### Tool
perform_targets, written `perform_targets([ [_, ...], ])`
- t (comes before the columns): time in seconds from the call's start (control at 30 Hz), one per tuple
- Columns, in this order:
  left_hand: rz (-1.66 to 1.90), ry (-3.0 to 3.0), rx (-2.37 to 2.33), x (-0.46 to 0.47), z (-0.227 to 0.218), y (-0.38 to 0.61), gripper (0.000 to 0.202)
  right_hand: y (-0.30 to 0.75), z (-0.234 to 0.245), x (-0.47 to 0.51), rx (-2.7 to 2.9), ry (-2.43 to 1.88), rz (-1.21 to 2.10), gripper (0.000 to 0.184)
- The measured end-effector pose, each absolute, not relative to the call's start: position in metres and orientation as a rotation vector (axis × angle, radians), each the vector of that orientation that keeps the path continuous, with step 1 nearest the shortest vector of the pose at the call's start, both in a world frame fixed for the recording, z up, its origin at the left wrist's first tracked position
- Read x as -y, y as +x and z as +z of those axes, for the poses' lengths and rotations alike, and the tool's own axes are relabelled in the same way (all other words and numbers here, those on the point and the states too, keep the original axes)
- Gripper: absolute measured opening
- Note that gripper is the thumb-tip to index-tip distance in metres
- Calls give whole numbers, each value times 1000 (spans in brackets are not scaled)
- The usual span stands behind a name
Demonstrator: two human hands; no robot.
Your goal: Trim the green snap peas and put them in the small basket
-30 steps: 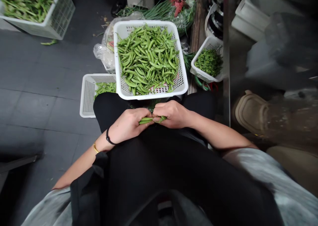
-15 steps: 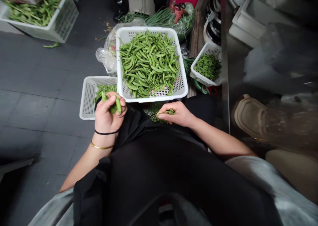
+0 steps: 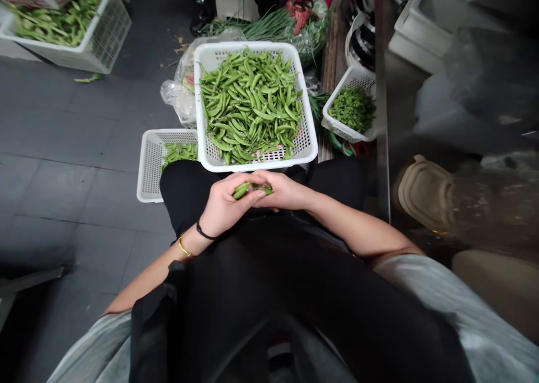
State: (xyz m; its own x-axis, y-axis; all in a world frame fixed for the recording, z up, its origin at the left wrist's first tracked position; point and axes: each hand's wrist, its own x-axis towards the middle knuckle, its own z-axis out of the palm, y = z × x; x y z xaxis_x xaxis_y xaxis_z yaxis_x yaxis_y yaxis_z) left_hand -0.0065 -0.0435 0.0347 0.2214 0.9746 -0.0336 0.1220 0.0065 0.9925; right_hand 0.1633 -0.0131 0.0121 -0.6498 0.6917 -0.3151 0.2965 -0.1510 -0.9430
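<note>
Pods [image 3: 241,191] show in the curled left hand [image 3: 223,203], while the right hand [image 3: 286,191] closes around green pieces [image 3: 268,190] — the two hands together, fingers touching, above the lap. Just beyond them, a square white basket [image 3: 256,168] carries a heap of green pods [image 3: 252,102] — a smaller white basket [image 3: 148,169] stands beside it on the left, partly filled with more greens [image 3: 181,153].

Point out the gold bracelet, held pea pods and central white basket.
Gold bracelet [image 3: 184,247]: head view, middle of its band.
Held pea pods [image 3: 241,190]: head view, side of one pod.
Central white basket [image 3: 261,166]: head view, near rim.
</note>
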Motion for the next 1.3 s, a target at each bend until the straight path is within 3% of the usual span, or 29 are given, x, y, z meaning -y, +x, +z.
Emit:
perform_targets([
  [0.1,989,1541,-1205,41,37,-7,8,166,12,10,1953,-1038,1901,29],
  [0.2,1079,1357,-1291,35,36,-20,12,181,15,9,2102,-950,1900,21],
  [0.43,1101,974,-1177,30,32,-29,20,192,23,19,2180,-888,959,19],
  [0.6,1069,760,-1057,36,28,-10,23,181,20,23,2383,-732,699,27],
  [0.7,946,747,-1018,41,27,-5,25,177,20,25,2389,-665,747,27],
  [0.83,715,885,-944,42,29,-14,23,181,28,23,2267,-545,1125,26],
  [1.0,570,892,-891,41,28,-29,27,211,39,13,1813,-979,1234,26],
  [1.1,581,893,-915,43,26,-30,28,219,42,12,1871,-1089,1006,25],
  [1.3,457,1117,-894,41,32,-28,20,194,40,22,2631,-815,366,23],
])
